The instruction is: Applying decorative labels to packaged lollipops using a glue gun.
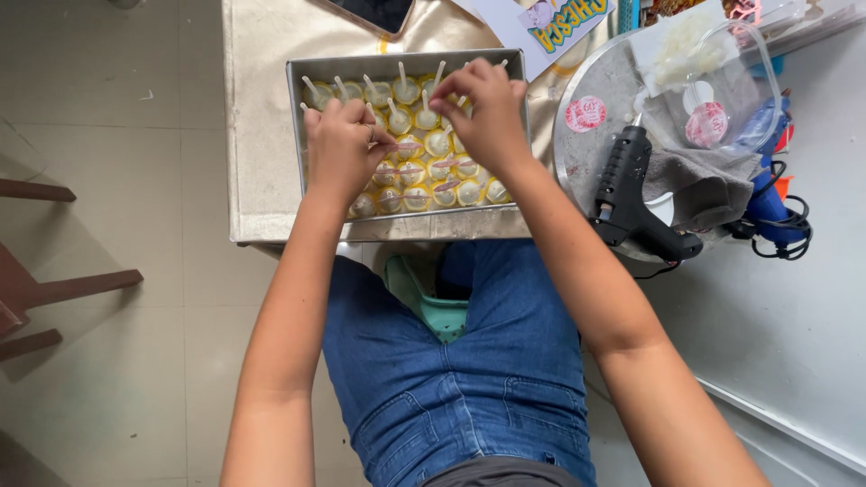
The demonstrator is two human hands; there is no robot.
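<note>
Head view looks straight down on a rectangular metal tray [298, 99] sitting on a beige-covered worktop [262, 135], with the person's blue-jeaned lap [451, 379] below it. Rows of small round yellow cups [433, 180] fill the tray, each sealed with a pale lid and many with a little white spoon [403, 74] standing up from them. Both hands are over the tray. The left hand [345, 149] is curled, fingers bent down into the middle-left rows, thumb and forefinger pinched together at one cup; what exactly sits between them is too small to make out. The right hand [487, 113] hangs over the upper right part of the tray, fingers gathered downward and touching the cups near the far wall, its grasp hidden by the back of the hand. To the right, a round metal lid [577, 153] carries a black glue gun [631, 194], a grey cloth [704, 185] and a clear plastic bag [713, 81]. Beside them lies a blue tool with a coiled black cord [776, 221]. A green basket [433, 311] shows between the knees, under the worktop's edge.
</note>
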